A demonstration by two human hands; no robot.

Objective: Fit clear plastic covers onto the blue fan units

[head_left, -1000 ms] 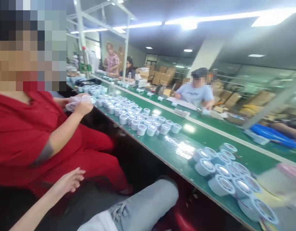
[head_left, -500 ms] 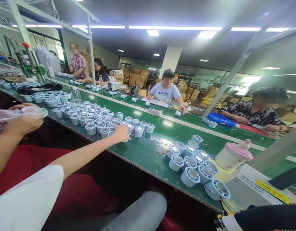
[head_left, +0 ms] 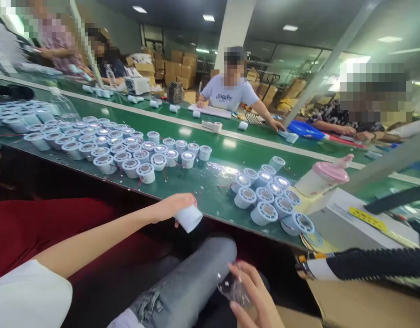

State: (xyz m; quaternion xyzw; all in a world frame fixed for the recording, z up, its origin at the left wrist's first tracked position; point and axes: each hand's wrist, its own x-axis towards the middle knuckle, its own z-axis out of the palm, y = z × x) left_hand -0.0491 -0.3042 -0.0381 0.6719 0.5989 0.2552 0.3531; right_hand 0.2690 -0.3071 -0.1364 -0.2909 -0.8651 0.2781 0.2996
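Observation:
My left hand (head_left: 174, 207) grips a pale blue-white cup-shaped part (head_left: 189, 218) by one end, tilted, just off the front edge of the green table. My right hand (head_left: 253, 294), low in the view above my lap, has its fingers around a clear plastic piece (head_left: 233, 287). Rows of similar round parts (head_left: 104, 164) with ring-shaped tops and thin red wires stand on the table at the left. A smaller group of them (head_left: 263, 213) stands at the right.
A pink-lidded container (head_left: 329, 173) stands beside a white box (head_left: 363, 218) at the right. A black hose (head_left: 377, 263) juts in below. A clear bottle (head_left: 63, 105) is at the left. Co-workers sit across the green belt (head_left: 155, 120); another person's hand shows at the left edge.
My left hand has lifted a part from the left group and brought it over the table's front edge. My right hand has come into view with the clear piece. The view has tilted down.

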